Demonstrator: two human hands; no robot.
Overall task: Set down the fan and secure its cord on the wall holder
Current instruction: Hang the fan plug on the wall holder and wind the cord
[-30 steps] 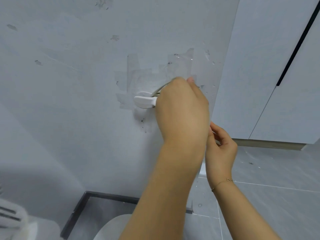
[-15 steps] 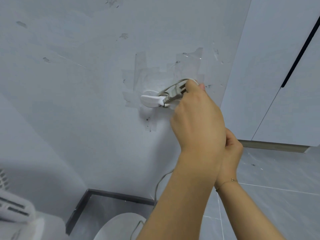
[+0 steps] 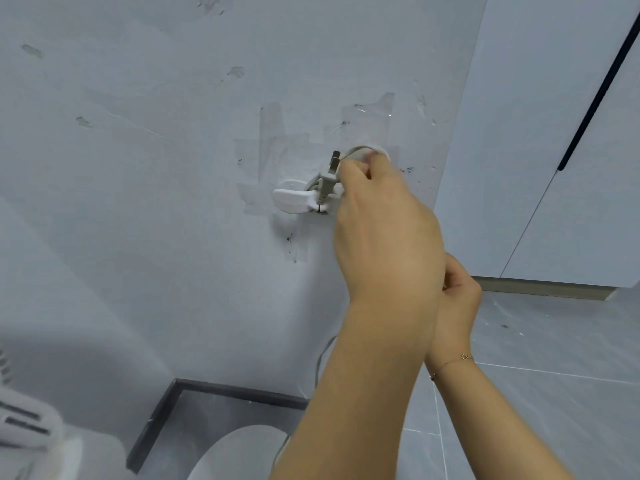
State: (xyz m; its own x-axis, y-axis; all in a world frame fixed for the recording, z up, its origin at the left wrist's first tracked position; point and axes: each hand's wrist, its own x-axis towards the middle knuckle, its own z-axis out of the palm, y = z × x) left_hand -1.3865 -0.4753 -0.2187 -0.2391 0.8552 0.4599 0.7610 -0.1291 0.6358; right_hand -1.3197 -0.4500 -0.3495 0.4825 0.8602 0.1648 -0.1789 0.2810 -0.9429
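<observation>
Tilting upright since a moment ago, the plug (image 3: pixel 328 178) sits beside my left hand (image 3: pixel 384 233), fingers pinching the cord (image 3: pixel 353 151) over the wall holder (image 3: pixel 294 201).

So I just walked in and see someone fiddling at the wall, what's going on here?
A person is hanging a fan's cord on the white wall holder. The left hand pinches the cord right by the grey plug, which sits at the holder with its prongs pointing up. The right hand, mostly hidden behind the left, is curled lower down. The cord trails down the wall.
</observation>
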